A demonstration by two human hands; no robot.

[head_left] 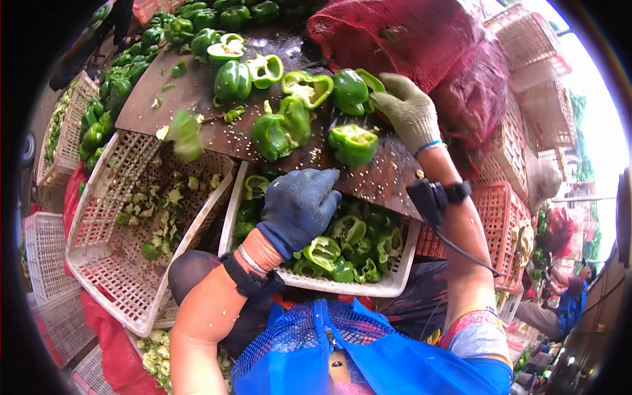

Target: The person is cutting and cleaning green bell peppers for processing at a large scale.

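My left hand (299, 209), in a dark blue glove, is closed in a fist above the board's near edge; anything inside it is hidden. My right hand (409, 110), in a pale knitted glove, has its thumb and fingers around a cut green bell pepper piece (372, 81), beside a green bell pepper (349, 92). Cut peppers lie around on the seed-strewn wooden board (217, 137), among them a topless pepper (353, 144) and an opened half (307, 89). A motion-blurred pepper piece (187, 136) shows over the board's left edge.
Below my hands, a white crate (388, 288) holds cut peppers. Left of it, another crate (148, 309) holds cores and scraps. Whole peppers (197, 20) are heaped at the back left. A red mesh sack (401, 39) and stacked crates (526, 46) stand right; a person (566, 303) is farther off.
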